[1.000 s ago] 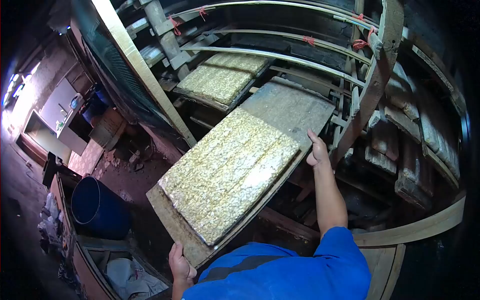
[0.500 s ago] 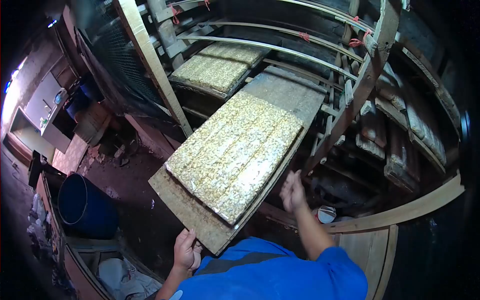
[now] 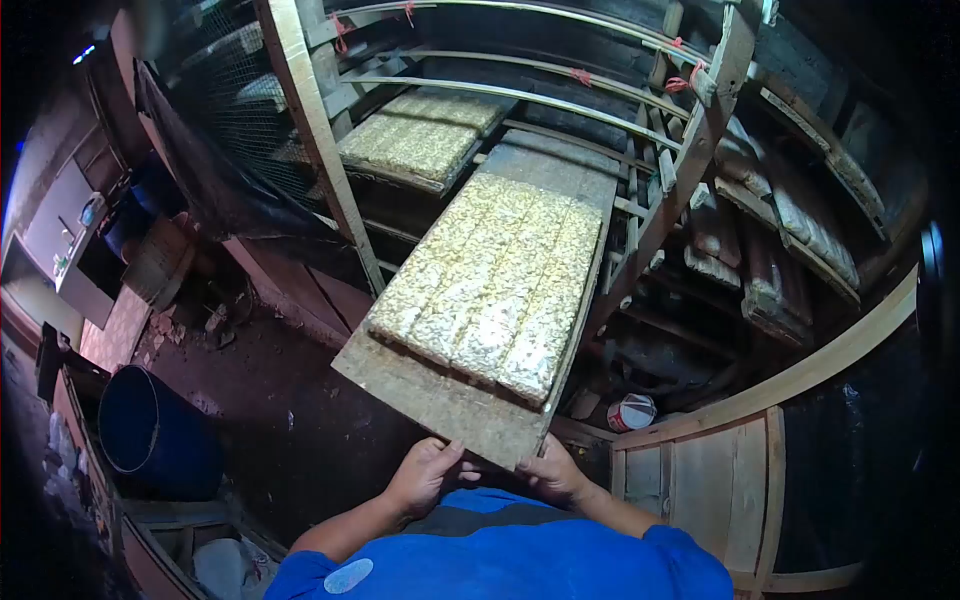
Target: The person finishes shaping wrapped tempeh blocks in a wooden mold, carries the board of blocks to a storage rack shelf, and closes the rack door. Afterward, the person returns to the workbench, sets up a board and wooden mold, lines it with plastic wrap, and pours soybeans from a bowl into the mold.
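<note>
My left hand (image 3: 428,478) grips the near edge of a worn wooden board (image 3: 440,400), thumb on top and fingers below. At the near right corner, my right hand (image 3: 556,476) is closed on the same board. On it lie long, pale, lumpy strips (image 3: 490,275) that look like tempeh, side by side under a shiny clear wrap. The board slopes away from me, its far part reaching into a wooden rack. Bare wood shows at both its ends.
The rack's posts (image 3: 310,130) flank the board, with thin slats above. Another loaded board (image 3: 415,135) lies behind to the left. More wrapped strips (image 3: 780,230) rest on racks at right. A blue barrel (image 3: 165,440) stands left; a white tin (image 3: 632,412) sits at right.
My right hand has moved from beside the board onto its near right corner. The board has turned slightly, its near end shifting right. My left hand stays on the edge.
</note>
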`<action>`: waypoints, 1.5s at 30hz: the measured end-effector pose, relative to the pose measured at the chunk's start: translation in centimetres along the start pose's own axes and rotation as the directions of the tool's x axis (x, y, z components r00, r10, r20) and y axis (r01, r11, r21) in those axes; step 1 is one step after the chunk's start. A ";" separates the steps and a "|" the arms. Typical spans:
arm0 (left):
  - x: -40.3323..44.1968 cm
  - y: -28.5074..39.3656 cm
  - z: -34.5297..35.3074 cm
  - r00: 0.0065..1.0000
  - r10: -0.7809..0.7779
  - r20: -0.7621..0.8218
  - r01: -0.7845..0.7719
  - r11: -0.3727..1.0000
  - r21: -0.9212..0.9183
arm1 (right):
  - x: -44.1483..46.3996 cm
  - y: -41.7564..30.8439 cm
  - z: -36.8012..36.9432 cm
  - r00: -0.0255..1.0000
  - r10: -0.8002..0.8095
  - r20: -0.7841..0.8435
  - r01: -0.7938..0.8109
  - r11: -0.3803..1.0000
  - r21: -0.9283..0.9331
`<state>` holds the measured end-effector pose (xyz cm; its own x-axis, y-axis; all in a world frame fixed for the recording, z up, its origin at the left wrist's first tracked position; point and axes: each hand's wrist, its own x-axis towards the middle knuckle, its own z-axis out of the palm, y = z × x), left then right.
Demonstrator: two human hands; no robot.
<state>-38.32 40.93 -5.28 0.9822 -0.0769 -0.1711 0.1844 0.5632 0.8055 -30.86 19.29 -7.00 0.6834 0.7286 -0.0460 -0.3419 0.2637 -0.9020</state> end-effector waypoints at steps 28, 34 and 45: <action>4.1 2.9 -8.3 0.893 0.403 -0.202 -0.400 0.915 0.057 | -0.1 -2.7 0.0 0.999 0.051 -0.019 -0.047 0.986 0.157; 5.0 2.0 -9.1 0.919 0.308 -0.245 -0.320 0.947 -0.007 | 0.4 -3.3 -0.6 0.998 0.062 -0.021 -0.060 0.994 0.090; 5.4 2.4 -9.6 0.910 0.376 -0.173 -0.371 0.926 0.064 | 1.2 -1.4 -1.3 0.998 -0.026 -0.056 0.031 0.995 0.099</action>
<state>-32.90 49.74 -9.71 0.9574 0.2846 0.0491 -0.1913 0.4974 0.8462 -28.70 18.93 -6.34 0.7271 0.6849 -0.0466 -0.3822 0.3475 -0.8562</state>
